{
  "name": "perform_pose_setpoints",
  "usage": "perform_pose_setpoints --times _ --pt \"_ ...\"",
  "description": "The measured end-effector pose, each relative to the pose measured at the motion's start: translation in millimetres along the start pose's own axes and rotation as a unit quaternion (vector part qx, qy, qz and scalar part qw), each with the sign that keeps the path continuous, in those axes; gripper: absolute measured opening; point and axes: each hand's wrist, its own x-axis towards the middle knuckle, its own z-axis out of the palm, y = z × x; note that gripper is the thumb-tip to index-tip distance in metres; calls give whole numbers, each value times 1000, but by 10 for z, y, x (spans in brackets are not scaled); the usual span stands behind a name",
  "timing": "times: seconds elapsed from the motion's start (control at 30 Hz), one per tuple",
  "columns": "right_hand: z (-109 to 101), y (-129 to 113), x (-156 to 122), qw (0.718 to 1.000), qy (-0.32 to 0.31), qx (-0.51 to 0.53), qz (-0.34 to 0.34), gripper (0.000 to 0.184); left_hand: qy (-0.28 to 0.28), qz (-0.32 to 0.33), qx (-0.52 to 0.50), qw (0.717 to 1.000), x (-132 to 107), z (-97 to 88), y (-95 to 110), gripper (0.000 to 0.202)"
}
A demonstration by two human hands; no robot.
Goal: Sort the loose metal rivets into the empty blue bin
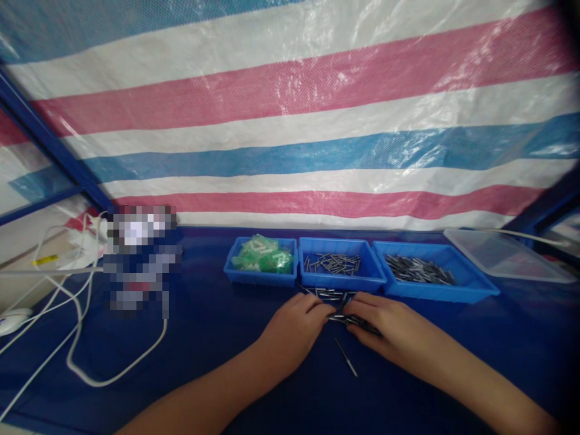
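Observation:
Both of my hands rest on the blue table near its middle, fingertips meeting over a small heap of thin metal pins (330, 296). My left hand (296, 326) has its fingers curled, pinching at the pins. My right hand (385, 323) is closed around a bundle of the pins, whose dark tips stick out under its fingers. One single pin (347, 357) lies loose on the cloth between my wrists. Just behind the heap stands a blue tray (343, 279) holding more metal pins.
A blue tray of green plastic parts (261, 276) stands to the left, another tray of dark pins (435, 289) to the right, then a clear plastic lid (507, 257). White cables (81, 338) loop at the left. A striped tarp hangs behind.

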Motion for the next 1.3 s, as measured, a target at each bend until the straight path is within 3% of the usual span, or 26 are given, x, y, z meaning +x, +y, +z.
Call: perform_pose_setpoints --times 0.2,0.47,0.8,0.93,1.1,1.3 --pt "60 -61 19 998 40 -53 10 12 7 -25 -5 1000 -2 16 3 23" --pt "57 -114 34 997 50 -66 8 13 22 -31 -23 999 1 29 -9 20" --pt "54 -100 30 993 75 -84 28 12 78 -67 -79 992 -36 1 -32 29" --pt "56 -109 48 992 125 15 9 7 113 -65 -159 979 -39 -30 3 27" --pt "80 -184 77 967 178 180 24 13 127 -62 -232 962 -35 -28 51 25" --pt "120 -223 86 950 200 230 62 18 128 -113 -266 949 -37 -26 54 23"
